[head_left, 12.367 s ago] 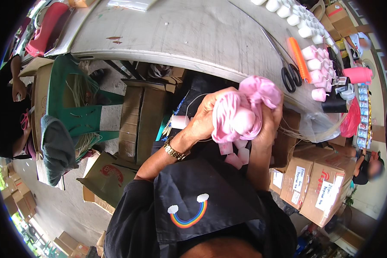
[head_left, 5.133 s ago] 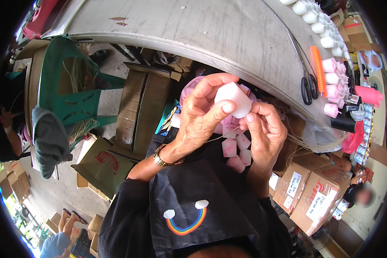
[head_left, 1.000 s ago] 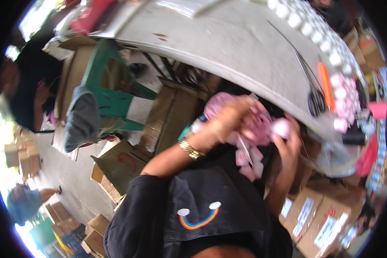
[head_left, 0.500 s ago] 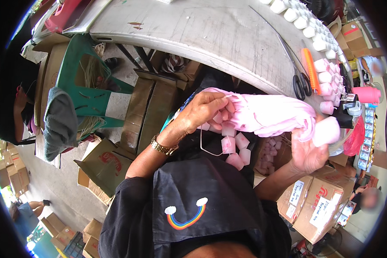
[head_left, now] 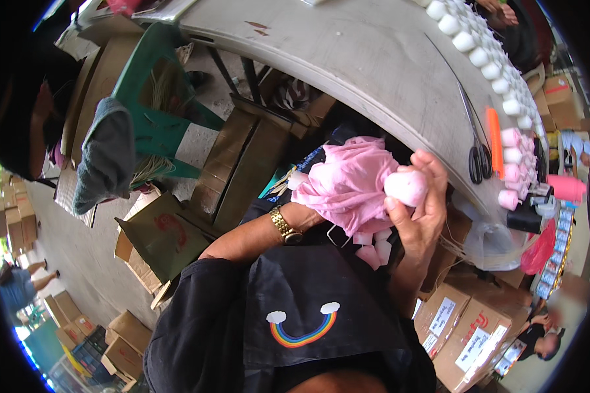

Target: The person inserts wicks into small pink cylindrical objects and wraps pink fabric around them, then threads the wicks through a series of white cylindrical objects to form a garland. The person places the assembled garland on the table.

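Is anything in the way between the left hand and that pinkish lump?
Yes, the pink cloth. It covers most of the left hand and lies between it and the pinkish lump, which the right hand holds.

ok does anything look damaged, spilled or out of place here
Yes: two brown marks toward the left of the table stand out from its pale top. I can't tell whether they are stains or chips. Nothing odd shows around the pink cloth or the block in the right hand.
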Tool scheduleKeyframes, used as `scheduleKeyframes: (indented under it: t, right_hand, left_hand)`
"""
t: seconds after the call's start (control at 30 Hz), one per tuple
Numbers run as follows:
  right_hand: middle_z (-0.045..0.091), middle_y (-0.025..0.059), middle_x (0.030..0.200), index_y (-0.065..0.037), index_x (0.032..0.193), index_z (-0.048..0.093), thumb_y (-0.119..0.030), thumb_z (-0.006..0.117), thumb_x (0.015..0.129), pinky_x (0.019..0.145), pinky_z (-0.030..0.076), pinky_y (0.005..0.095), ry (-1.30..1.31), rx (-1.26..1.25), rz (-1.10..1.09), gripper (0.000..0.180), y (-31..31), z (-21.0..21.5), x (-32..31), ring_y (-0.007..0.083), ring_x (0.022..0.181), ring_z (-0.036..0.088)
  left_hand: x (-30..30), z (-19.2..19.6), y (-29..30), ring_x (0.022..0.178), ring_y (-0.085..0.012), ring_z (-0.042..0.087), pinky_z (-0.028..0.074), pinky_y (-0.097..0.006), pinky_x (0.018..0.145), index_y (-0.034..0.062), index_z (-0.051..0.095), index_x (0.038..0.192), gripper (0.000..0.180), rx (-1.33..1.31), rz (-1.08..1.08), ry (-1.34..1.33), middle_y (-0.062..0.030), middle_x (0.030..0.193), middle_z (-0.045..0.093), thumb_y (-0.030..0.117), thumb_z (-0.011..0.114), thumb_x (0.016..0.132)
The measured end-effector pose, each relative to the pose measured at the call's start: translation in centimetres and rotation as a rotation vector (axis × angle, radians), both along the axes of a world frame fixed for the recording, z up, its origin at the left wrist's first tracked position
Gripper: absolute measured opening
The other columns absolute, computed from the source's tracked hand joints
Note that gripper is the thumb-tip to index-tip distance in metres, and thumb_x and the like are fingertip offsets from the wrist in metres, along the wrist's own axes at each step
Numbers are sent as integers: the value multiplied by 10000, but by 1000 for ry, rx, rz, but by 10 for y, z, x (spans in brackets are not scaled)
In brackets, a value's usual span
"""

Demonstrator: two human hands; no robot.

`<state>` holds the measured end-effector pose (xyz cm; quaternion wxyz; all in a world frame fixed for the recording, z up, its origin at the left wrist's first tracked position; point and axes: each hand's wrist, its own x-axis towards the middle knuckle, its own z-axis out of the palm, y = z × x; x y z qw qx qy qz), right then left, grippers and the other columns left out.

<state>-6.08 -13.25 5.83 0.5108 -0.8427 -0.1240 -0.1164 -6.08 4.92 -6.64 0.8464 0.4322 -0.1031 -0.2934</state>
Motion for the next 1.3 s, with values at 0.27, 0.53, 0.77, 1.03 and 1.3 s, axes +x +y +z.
scheduleKeyframes:
  t: [0.27, 0.53, 0.77, 1.03, 1.3]
  right_hand:
    - [384, 206, 1397, 42, 1168, 591, -194, 710, 777, 1037, 363, 440, 27, 79, 12, 471, 5, -24, 1, 337, 1244, 434]
    - [254, 223, 1490, -53, 1516, 63, -508, 827, 669, 1106, 270, 466, 180, 457, 347, 1228, -11, -33, -2, 352, 1358, 314]
    - [412, 183, 1396, -19, 1400, 356, -331, 804, 684, 1075, 335, 400, 354, -37, 435, 900, -44, -61, -1, 295, 1294, 418]
    - [608, 228, 1194, -55, 1369, 455, -430, 561, 877, 990, 472, 395, 287, -153, -71, 628, -56, 12, -10, 295, 952, 663]
    - [561, 192, 1135, 0, 930, 466, -105, 637, 740, 873, 440, 335, -137, 211, -167, 277, 38, -2, -16, 214, 947, 563]
  left_hand:
    - [-13, 13, -16, 1344, -230, 375, 308, -355, 1123, 74, 353, 1440, 569, 439, 127, -661, -109, 1482, 368, 253, 580, 949]
    - [-12, 12, -5, 1366, -239, 340, 266, -367, 1138, 85, 337, 1452, 578, 383, 98, -559, -103, 1500, 339, 258, 573, 954]
    - [-7, 10, 10, 1385, -246, 309, 229, -377, 1151, 94, 322, 1462, 585, 346, 72, -463, -97, 1516, 315, 262, 566, 957]
    - [-19, 11, 32, 1407, -255, 274, 187, -389, 1166, 105, 305, 1473, 594, 124, 77, -305, -91, 1534, 286, 267, 558, 961]
    - [-26, -39, -2, 1363, -261, 342, 250, -348, 1129, 108, 320, 1467, 732, 787, 107, -899, -108, 1492, 342, 333, 670, 865]
